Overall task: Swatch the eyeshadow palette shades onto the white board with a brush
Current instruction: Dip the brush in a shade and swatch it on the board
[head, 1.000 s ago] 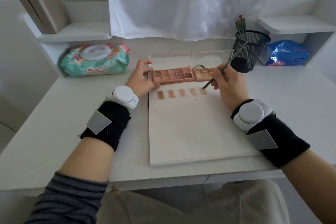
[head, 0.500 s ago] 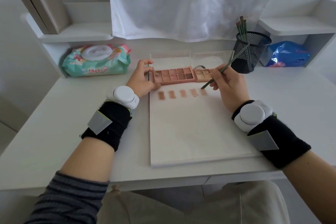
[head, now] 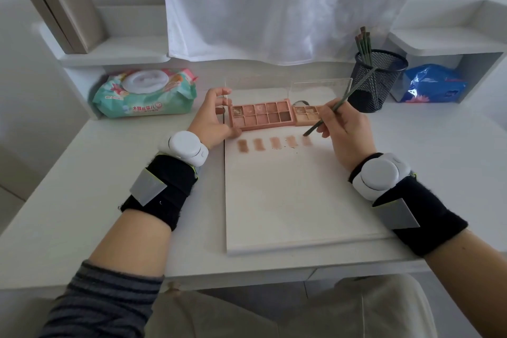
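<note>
— How far along? 
— Five swatches (head: pixel 274 143) on the board (head: pixel 296 195), just under the right hand (head: pixel 346 133) pinching the brush (head: pixel 333 109). Many shades look unswatched.
— The palette (head: pixel 262 115)? 
— Left hand (head: pixel 212 121) grips its end. Beyond the right hand, a cup (head: pixel 380 78) holds spare brushes.

Soft, even daylight through the curtain (head: pixel 274 3); faint shadows, wide-angle bending at edges.

A home desk nook is showing here: a white worktop (head: pixel 82 178), a curtain (head: pixel 274 3) hanging behind it, wet wipes (head: pixel 145 93) sitting beneath the side shelf (head: pixel 115 52).
</note>
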